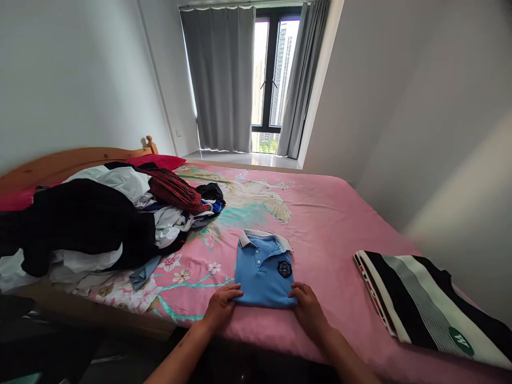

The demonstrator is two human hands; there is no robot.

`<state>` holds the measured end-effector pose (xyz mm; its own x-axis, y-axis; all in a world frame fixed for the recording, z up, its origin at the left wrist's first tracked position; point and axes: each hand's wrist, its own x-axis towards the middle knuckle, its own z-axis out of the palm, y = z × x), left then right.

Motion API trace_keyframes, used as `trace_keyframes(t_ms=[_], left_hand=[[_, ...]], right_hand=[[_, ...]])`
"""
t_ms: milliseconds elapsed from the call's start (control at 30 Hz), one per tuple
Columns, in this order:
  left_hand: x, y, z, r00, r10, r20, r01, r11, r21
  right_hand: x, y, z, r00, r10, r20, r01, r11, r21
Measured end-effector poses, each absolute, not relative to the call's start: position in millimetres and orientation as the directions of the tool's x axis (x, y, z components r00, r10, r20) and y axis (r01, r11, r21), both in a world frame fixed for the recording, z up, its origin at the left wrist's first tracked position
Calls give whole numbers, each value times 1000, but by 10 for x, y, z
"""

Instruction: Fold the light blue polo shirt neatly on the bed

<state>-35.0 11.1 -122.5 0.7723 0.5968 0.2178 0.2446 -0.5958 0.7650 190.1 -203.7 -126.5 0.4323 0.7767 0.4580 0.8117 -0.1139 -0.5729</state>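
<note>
Both grips (222, 305) (308, 308) hold a blue shirt (262, 274) on pink bedding (328, 229), window (274, 74) beyond.

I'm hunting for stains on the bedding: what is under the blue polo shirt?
The blue polo shirt lies on the pink floral sheet, visible around it; the patch directly beneath is covered.

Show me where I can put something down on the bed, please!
There's bare pink sheet between the blue shirt and the folded striped clothes, and more beyond them, up to its far edge. It's crowded on the left, under the big clothes pile, and at the shirt's near corners, where the left hand and right hand are.
</note>
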Motion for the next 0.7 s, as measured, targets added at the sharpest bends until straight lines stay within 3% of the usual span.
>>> trace_keyframes(t_ms=[133,333,433,533,600,700], left_hand=[[-464,11,-1228,779,529,337,234,-743,627],[-890,-280,-1282,842,373,391,215,-895,389],[-1085,-396,-1279,867,316,384,171,-914,368],[-1048,-404,-1130,844,350,407,171,-894,414],[-872,-374,-995,820,391,417,176,-867,467],[-452,-336,-838,813,439,382,191,-821,537]], right_hand=[[1748,-2175,-1378,508,710,488,785,-148,-602],[1529,-2560,-1392,390,769,506,836,-67,-544],[1418,-2703,-1402,422,779,464,803,-83,-591],[1419,-2632,-1263,557,715,422,697,-126,-706],[1469,-2460,-1098,679,667,307,536,-164,-828],[1556,-2087,-841,762,636,-116,64,-253,-965]])
